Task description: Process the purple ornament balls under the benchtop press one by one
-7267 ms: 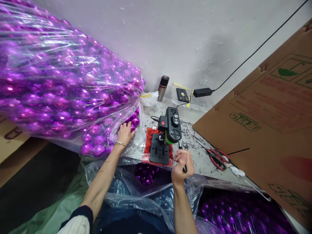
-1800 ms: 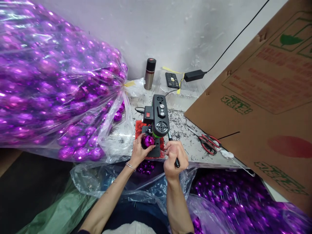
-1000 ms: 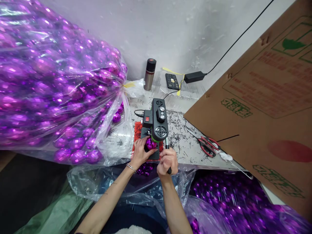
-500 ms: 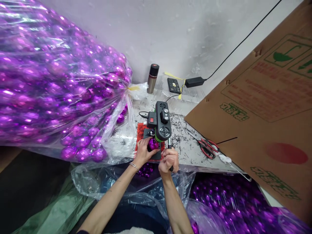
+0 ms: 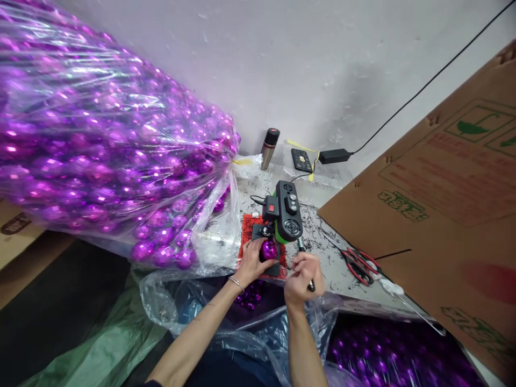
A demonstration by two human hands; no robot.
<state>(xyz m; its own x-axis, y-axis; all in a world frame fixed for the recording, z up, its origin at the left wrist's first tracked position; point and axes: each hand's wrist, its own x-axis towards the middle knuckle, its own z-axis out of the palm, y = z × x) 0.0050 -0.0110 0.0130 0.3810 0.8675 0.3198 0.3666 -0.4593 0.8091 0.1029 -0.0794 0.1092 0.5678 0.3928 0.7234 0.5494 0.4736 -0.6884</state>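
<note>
A shiny purple bauble [image 5: 269,250] sits between the thumb and fingers of my left hand [image 5: 253,262], on the dark base of a small bench drill press [image 5: 288,212]. The machine is black and green, with a red switch on its side box, and stands on a red mat [image 5: 246,221]. My right hand [image 5: 305,277] is closed around the black grip of the machine's lever [image 5: 301,244]. The bauble lies just below the front of the machine's head; the tool tip over it is hidden.
A big clear bag of purple baubles [image 5: 121,140] fills the left. Behind the machine are a bottle [image 5: 270,149], a phone-like black item [image 5: 301,159] and a power adapter [image 5: 335,156]. Scissors [image 5: 358,266] lie beside a cardboard box [image 5: 435,215]. Black shavings litter the table.
The whole view has shifted, so everything sits lower and further right. My right hand has swung the lever outward, away from the machine. My left hand keeps the bauble on the base.
</note>
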